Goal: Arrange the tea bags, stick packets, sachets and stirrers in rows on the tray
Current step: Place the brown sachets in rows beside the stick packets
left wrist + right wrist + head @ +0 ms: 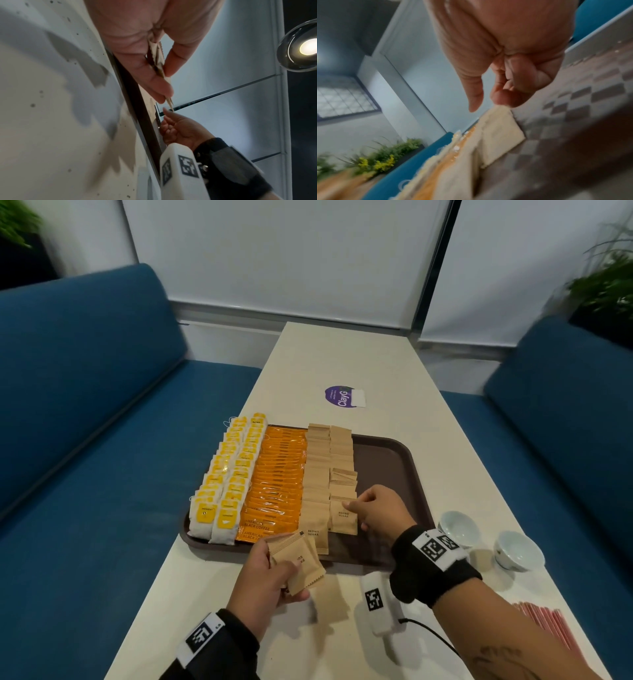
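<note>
Right hand: the right hand (pixel 378 513) is hovering over the brown plastic tray (pixel 394 460), thumb and forefinger closing on the top right corner of the nearest tan paper brown-sugar sachet (pixel 342 517) in the right-hand sachet row; whether they are gripping it I cannot tell.
Left hand: the left hand (pixel 265 583) is holding a small fan of spare tan sachets (pixel 298 559) over the tray's near rim.
Key relation: the row's open end is lying just towards the person from the right fingers, long axis running away from the person; the right hand is nearer.
Stirrers: the red stirrers (pixel 548 625) are waiting on the white table (pixel 342 354), cut off at the right edge.
Hidden: the count of spare sachets is unclear; both wrist views are blurring.
</note>
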